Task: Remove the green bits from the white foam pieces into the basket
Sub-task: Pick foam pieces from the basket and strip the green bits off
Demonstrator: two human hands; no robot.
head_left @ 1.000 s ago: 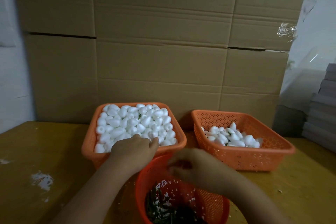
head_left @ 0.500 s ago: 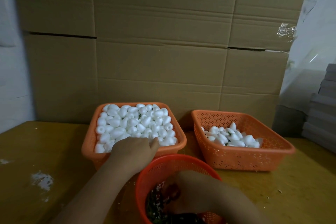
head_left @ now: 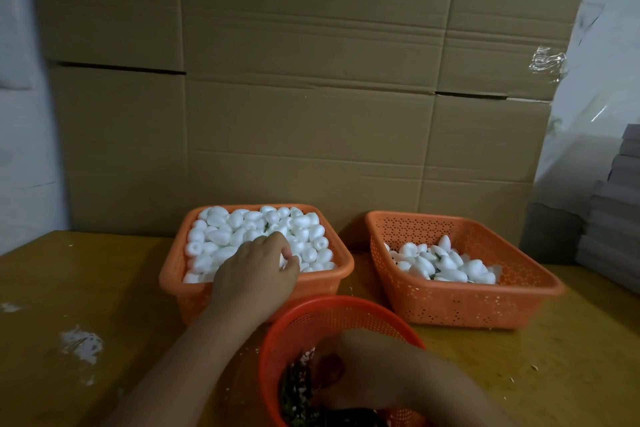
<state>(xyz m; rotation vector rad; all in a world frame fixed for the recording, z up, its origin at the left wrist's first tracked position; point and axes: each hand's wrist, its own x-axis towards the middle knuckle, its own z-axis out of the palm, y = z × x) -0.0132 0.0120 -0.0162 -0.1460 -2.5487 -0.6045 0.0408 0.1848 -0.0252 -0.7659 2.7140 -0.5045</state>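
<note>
Yellow table [head_left: 104, 288], egg-shaped white foam pieces [head_left: 249, 229], dark green bits [head_left: 294, 399] in round basket [head_left: 332, 308]

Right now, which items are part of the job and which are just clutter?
In the job:
- left hand reaching into the full basket of white foam pieces
- right hand inside the round basket with the green bits
- part-filled basket

Lying about:
- cardboard boxes
- grey stack
- white smears

Stacked cardboard boxes [head_left: 311, 97] behind a yellow-brown table [head_left: 69, 288]; grey stacked sheets [head_left: 620, 218] at right; white residue patch [head_left: 81, 345] on the tabletop.
</note>
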